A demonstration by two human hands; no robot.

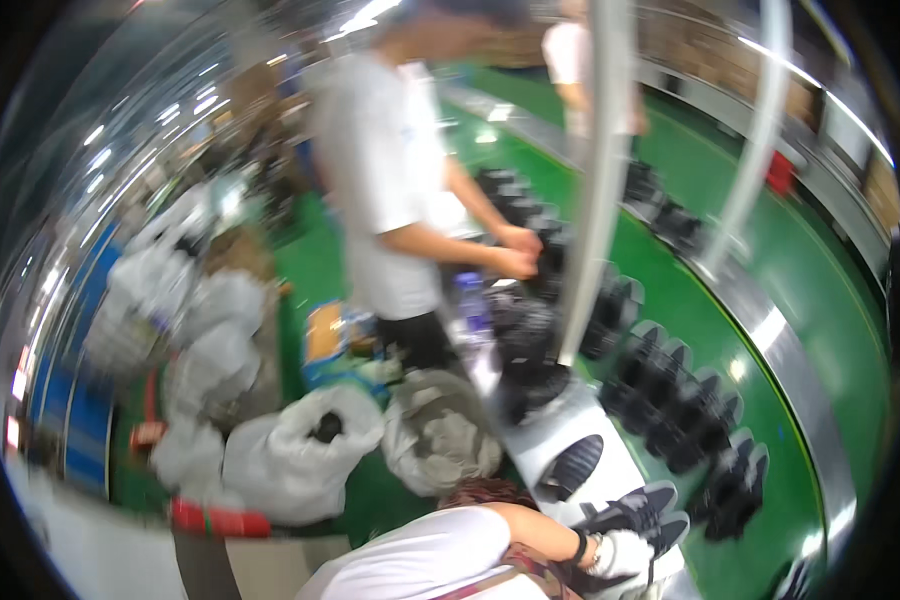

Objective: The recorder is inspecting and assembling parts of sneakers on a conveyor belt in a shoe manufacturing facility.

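Observation:
Near the lower edge, my left hand (622,555) wears a white glove, with a black band on the wrist. It is beside a pair of dark grey shoes (642,510) with pale edges on the white worktop (610,465). Its fingers are blurred, so their grip is unclear. My right hand is out of sight. Farther up the worktop, one dark shoe (572,466) lies tilted with its ribbed surface showing. Black items in shiny wrapping (528,345) are heaped beyond it.
A co-worker in a white shirt (375,180) stands at the worktop, both hands over dark items. White sacks (300,455) crowd the left floor, near a red cylinder (220,518). A white post (595,190) rises by the worktop. Rows of dark shoes (670,395) cover the green surface rightward.

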